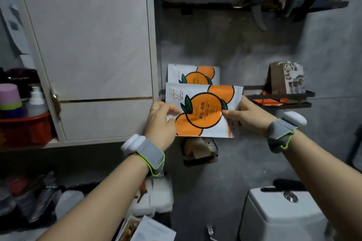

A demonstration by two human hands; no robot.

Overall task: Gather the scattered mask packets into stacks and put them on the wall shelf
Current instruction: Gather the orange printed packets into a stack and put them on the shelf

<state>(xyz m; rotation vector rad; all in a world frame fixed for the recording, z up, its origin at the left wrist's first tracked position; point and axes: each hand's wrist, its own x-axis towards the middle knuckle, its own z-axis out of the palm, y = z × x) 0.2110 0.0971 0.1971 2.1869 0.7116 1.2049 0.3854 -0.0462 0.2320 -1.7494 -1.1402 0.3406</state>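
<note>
Against a grey concrete wall (244, 45), a white cabinet (88, 35) was seen at the left and a white cistern (284, 215) lower right. A black wall shelf (280, 97) was fixed at mid-height. Before its left end, a stack of mask packets (203, 111) was held off any surface, long axis nearly level, orange print facing the camera, lettering turned sideways. Another packet (194, 74) was stood behind. The stack's edges were pinched by the left hand (160, 121) and the right hand (252, 117).
</note>
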